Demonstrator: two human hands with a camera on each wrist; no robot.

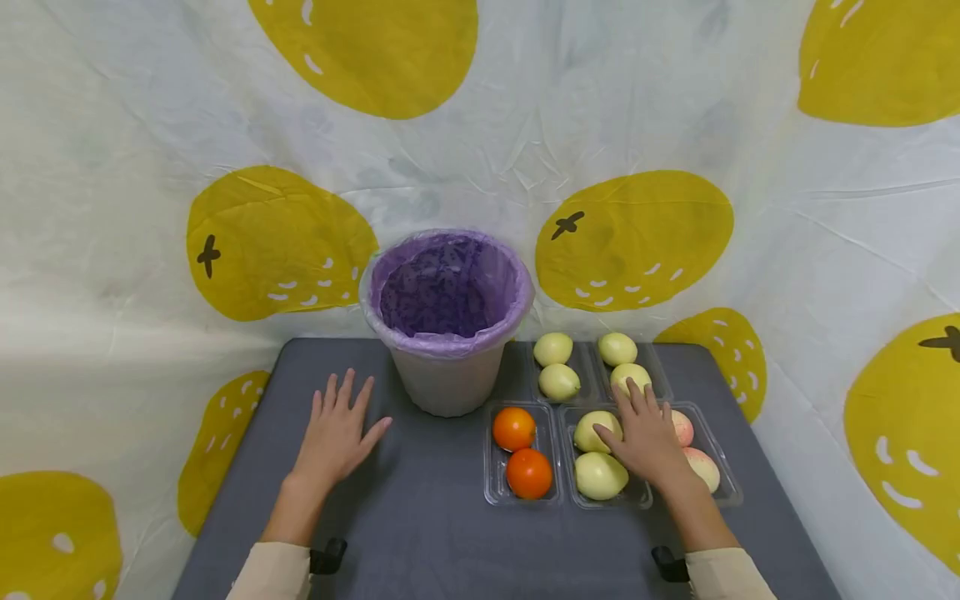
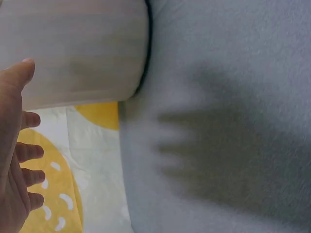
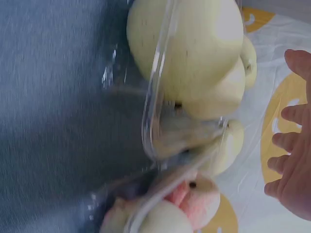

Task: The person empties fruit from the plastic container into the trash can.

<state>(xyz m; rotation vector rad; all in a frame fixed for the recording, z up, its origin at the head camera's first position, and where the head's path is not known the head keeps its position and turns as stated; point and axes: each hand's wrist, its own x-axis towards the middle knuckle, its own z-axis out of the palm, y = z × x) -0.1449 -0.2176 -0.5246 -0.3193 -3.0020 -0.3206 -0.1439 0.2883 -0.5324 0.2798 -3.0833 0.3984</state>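
Note:
My left hand (image 1: 334,437) hovers over the table with fingers spread, left of the bin, holding nothing; its shadow falls on the cloth in the left wrist view. My right hand (image 1: 647,437) hangs with fingers spread above the clear trays on the right, apart from the fruit in the right wrist view (image 3: 294,145). Below it lie large pale yellow-green fruits (image 1: 602,476) in a clear plastic tray (image 1: 640,497). Pinkish peaches (image 1: 702,469) sit in the tray beside it, partly hidden by the hand. Two orange round fruits (image 1: 529,473) fill another tray (image 1: 497,492).
A pale bin (image 1: 447,383) lined with a purple bag (image 1: 517,307) stands at the back middle of the grey table (image 1: 442,525). Behind the front trays, two more trays hold smaller pale fruits (image 1: 553,349). A lemon-print cloth (image 1: 465,158) hangs behind the table.

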